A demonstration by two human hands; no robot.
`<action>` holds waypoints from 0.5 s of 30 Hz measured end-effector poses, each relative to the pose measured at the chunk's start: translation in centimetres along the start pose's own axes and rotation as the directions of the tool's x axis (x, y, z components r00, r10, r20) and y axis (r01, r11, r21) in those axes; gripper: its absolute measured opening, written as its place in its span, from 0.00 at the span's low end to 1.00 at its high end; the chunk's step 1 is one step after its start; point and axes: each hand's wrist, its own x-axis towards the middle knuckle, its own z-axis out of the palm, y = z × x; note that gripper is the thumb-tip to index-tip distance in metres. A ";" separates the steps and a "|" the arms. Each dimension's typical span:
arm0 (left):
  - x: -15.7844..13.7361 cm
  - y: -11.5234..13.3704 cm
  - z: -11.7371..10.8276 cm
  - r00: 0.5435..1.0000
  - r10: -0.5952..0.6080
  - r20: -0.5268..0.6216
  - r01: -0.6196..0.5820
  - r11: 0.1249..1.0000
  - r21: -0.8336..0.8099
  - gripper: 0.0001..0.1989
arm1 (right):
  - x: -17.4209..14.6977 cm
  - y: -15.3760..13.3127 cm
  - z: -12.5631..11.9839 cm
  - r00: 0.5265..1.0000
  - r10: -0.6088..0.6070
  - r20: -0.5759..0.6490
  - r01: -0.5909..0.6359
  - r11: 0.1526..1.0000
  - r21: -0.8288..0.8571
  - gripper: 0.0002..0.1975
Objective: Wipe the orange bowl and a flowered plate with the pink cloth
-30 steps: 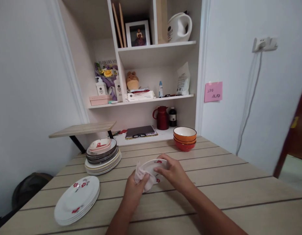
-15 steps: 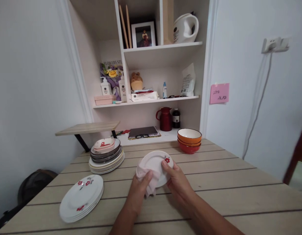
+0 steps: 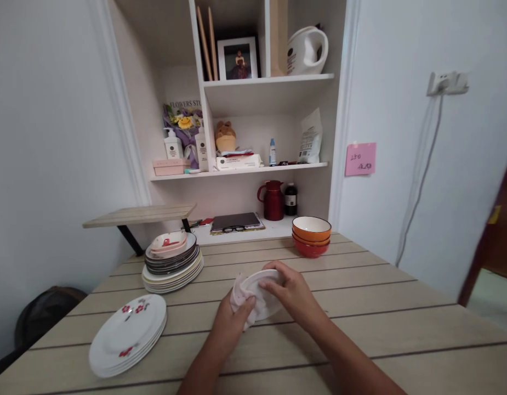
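Observation:
A small white plate (image 3: pixel 265 281) is held tilted above the table, between my two hands. My right hand (image 3: pixel 286 288) grips its right edge, thumb on the near face and fingers over the rim. Bunched round the plate's left side is a pale pink cloth (image 3: pixel 247 299). My left hand (image 3: pixel 234 315) is closed on that cloth, thumb pressing it against the plate. To the left lies a stack of white plates (image 3: pixel 127 334) with red flowers. Farther back stands a mixed stack of plates (image 3: pixel 173 271), topped by a small pink-rimmed dish (image 3: pixel 169 241).
Orange and red bowls (image 3: pixel 311 236) are stacked at the back right of the slatted table (image 3: pixel 380 323). A raised wooden ledge (image 3: pixel 140 215) juts over the back left. Behind are a red thermos jug (image 3: pixel 273 200), glasses (image 3: pixel 234 229) and a laptop-like dark slab (image 3: pixel 237 221).
My right hand has shifted its hold up over the plate's rim, and the plate has turned and tipped, hiding its red flower. The view has swung slightly right.

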 end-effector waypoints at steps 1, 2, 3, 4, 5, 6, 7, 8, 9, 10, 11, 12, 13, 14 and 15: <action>0.0 -0.1 0.1 1.000 0.007 0.010 -0.007 1.000 -0.004 0.32 | 0.0 -0.1 0.0 1.000 0.021 0.002 -0.021 1.000 0.017 0.08; 0.0 -0.1 0.2 1.000 0.016 0.016 -0.016 1.000 -0.001 0.32 | -0.1 -0.1 0.1 0.999 0.046 -0.002 -0.046 0.998 0.051 0.09; -0.1 -0.2 0.3 1.000 0.022 0.014 -0.022 1.000 0.001 0.33 | -0.2 -0.1 0.3 0.997 0.071 -0.012 -0.070 0.993 0.097 0.10; -0.1 -0.2 0.4 1.000 0.023 0.004 -0.023 1.000 -0.006 0.33 | -0.3 0.0 0.5 0.995 0.096 -0.024 -0.092 0.985 0.149 0.12; -0.2 -0.2 0.5 1.000 0.019 -0.010 -0.019 1.000 -0.019 0.33 | -0.4 0.1 0.7 0.992 0.120 -0.041 -0.109 0.973 0.206 0.13; -0.3 -0.1 0.6 1.000 0.008 -0.022 -0.009 0.999 -0.035 0.33 | -0.5 0.2 0.9 0.988 0.143 -0.061 -0.122 0.957 0.265 0.15; -0.4 0.1 0.7 1.000 -0.010 -0.028 0.008 0.999 -0.053 0.32 | -0.6 0.3 1.2 0.983 0.166 -0.085 -0.130 0.937 0.324 0.16; -0.5 0.2 0.8 0.999 -0.028 -0.032 0.025 0.997 -0.070 0.32 | -0.7 0.3 1.5 0.976 0.189 -0.104 -0.136 0.915 0.381 0.17; -0.6 0.4 0.9 0.999 -0.043 -0.033 0.040 0.996 -0.085 0.32 | -0.8 0.4 1.8 0.970 0.213 -0.121 -0.141 0.889 0.436 0.18; -0.7 0.6 0.9 0.998 -0.051 -0.030 0.048 0.994 -0.098 0.31 | -0.9 0.4 2.1 0.962 0.238 -0.133 -0.145 0.861 0.488 0.19; -0.7 0.7 0.9 0.999 -0.051 -0.021 0.048 0.993 -0.112 0.31 | -1.0 0.4 2.4 0.955 0.262 -0.137 -0.151 0.831 0.535 0.20; -0.7 0.8 0.9 0.999 -0.043 -0.012 0.041 0.991 -0.127 0.30 | -1.1 0.3 2.7 0.950 0.285 -0.131 -0.160 0.799 0.579 0.20; -0.7 0.9 0.9 0.999 -0.033 -0.004 0.032 0.989 -0.142 0.29 | -1.1 0.3 3.0 0.946 0.304 -0.112 -0.172 0.766 0.620 0.21; -0.7 0.9 0.8 1.000 -0.024 -0.005 0.023 0.988 -0.153 0.29 | -1.2 0.3 3.2 0.944 0.319 -0.083 -0.189 0.731 0.656 0.22; -0.6 0.8 0.7 1.000 -0.019 -0.016 0.017 0.988 -0.155 0.28 | -1.2 0.3 3.3 0.942 0.332 -0.045 -0.213 0.699 0.682 0.23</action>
